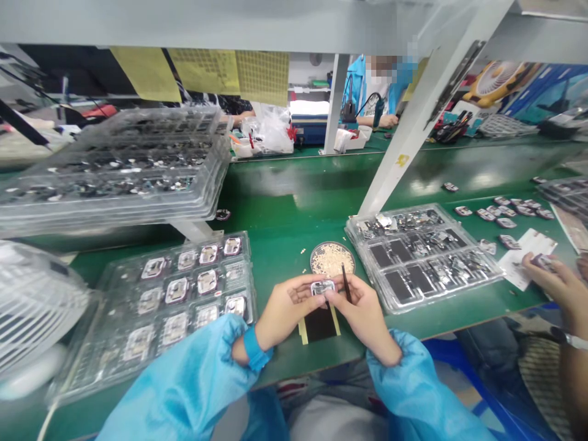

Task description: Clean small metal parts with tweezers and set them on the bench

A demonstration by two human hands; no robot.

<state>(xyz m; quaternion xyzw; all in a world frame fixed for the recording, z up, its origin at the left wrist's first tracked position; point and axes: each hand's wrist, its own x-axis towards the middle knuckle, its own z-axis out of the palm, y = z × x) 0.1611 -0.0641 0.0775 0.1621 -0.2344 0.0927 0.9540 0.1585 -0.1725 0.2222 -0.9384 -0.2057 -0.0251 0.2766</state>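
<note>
My single camera sits on my head, facing forward and steeply down across the green workbench (285,214). My forearms enter from the near edge; the far side of the bench lies farther off.

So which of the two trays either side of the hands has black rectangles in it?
The right tray, beside the round dish; the left tray holds silvery, rounded parts instead.

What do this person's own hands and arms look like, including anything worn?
Both hands, left and right, are gloveless. Shiny bright-blue sleeves puff out loosely and gather at the cuffs. A blue band circles the left wrist; none shows on the right.
</note>
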